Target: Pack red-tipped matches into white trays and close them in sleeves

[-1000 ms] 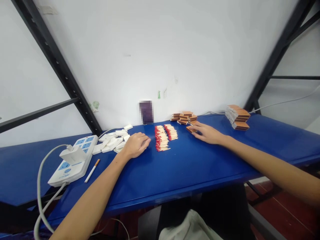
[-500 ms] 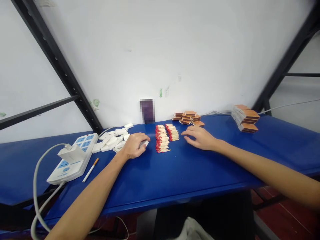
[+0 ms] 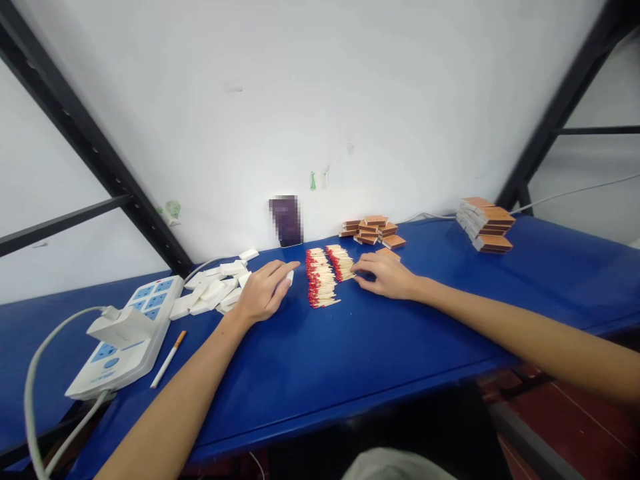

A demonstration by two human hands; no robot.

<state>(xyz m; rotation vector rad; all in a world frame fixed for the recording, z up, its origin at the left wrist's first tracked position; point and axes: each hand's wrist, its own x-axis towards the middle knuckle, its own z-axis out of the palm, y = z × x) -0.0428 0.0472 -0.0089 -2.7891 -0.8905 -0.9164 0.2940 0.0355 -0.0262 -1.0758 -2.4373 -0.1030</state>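
Two rows of red-tipped matches (image 3: pixel 325 277) lie on the blue table (image 3: pixel 350 353). My left hand (image 3: pixel 260 293) rests just left of them, fingers stretched forward and thumb under, closed on a white inner tray (image 3: pixel 289 276) that peeks out at the fingertips. My right hand (image 3: pixel 387 278) lies palm down right of the matches. Its bent fingertips are pinched at the stick ends of the right-hand row. An orange matchbox sleeve (image 3: pixel 389 253) lies right behind that hand.
A pile of white trays (image 3: pixel 210 290) sits left of my left hand, with a power strip (image 3: pixel 125 330), its grey cable and a cigarette (image 3: pixel 167 360) further left. Orange sleeves (image 3: pixel 373 230) and a taller stack (image 3: pixel 485 227) stand by the wall. Black frame struts (image 3: pixel 100 160) slant at both sides.
My right hand left the orange sleeve and slid left to the matches. My left hand closed on a white tray and moved it a little toward the matches. The camera shifted slightly.
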